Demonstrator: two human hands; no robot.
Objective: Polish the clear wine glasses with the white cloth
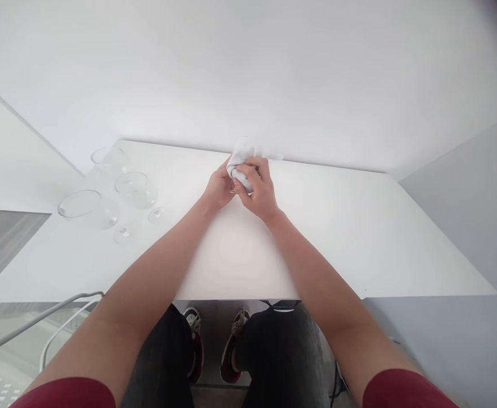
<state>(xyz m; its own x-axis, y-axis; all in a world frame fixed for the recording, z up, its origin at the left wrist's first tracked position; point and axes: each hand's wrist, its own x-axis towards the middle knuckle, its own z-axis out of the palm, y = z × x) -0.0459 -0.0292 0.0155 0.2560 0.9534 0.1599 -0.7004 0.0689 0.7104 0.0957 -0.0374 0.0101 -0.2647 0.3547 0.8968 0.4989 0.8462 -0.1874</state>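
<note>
Both my hands meet over the far part of a white table [342,238]. My right hand [260,187] is closed on a bunched white cloth [243,160], its fingers pressing into the folds. Close against it, my left hand [221,186] curls around what looks like a clear wine glass, mostly hidden by the cloth and fingers. Only a bit of shiny clear edge shows below the cloth. To the left stand several clear stemmed wine glasses: a near one [89,209], one to its right [136,190] and a far one [111,160].
A white wall [248,68] rises right behind the table's far edge. A grey cable [39,324] and a thinner white one run past the near left edge. My legs and shoes [195,345] are below the near edge. A grey surface [464,209] borders the right side.
</note>
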